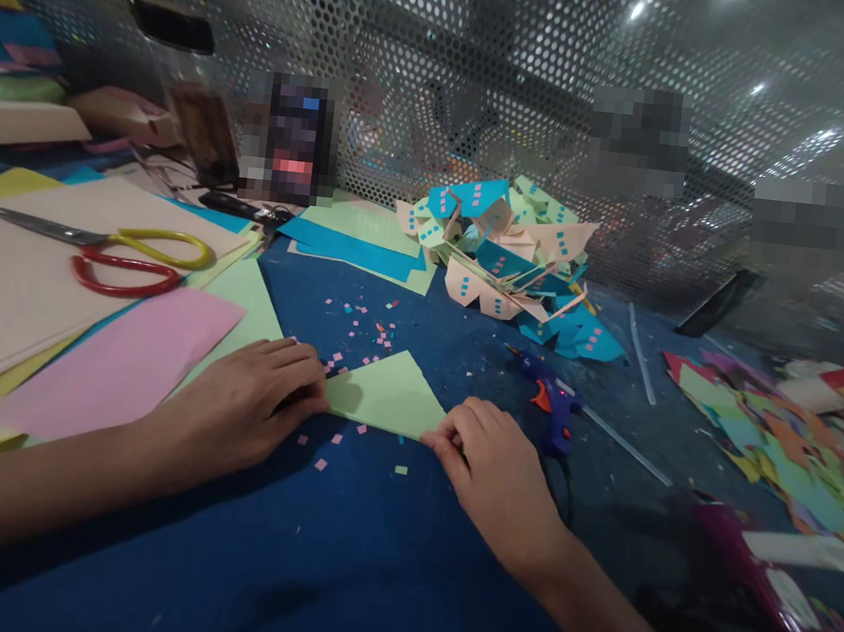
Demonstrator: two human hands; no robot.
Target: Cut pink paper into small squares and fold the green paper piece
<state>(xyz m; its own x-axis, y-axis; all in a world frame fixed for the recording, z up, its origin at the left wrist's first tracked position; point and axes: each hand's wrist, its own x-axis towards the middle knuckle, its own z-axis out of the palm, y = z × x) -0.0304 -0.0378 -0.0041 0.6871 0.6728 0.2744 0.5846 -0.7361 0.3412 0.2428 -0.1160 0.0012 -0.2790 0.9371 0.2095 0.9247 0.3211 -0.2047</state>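
Note:
Between my hands is a pale green sheet of paper [391, 393] folded into a triangle, its point facing away from me. My left hand [255, 394] pinches the left corner with thumb and fingers. At the right corner, my right hand [486, 464] grips the paper in the same way. The long folded edge lies toward me, just above the blue table [335, 568]. Small pink paper squares [321, 464] and a green one [401, 470] are scattered around it.
Scissors [98, 242] with red and yellow handles rest on stacked paper [23, 304] at left. Folded paper boats [504, 254] are piled at the back. A blue glue gun [553, 400] lies right of centre, paper scraps [792, 445] farther right. A perforated metal panel [435, 46] stands behind.

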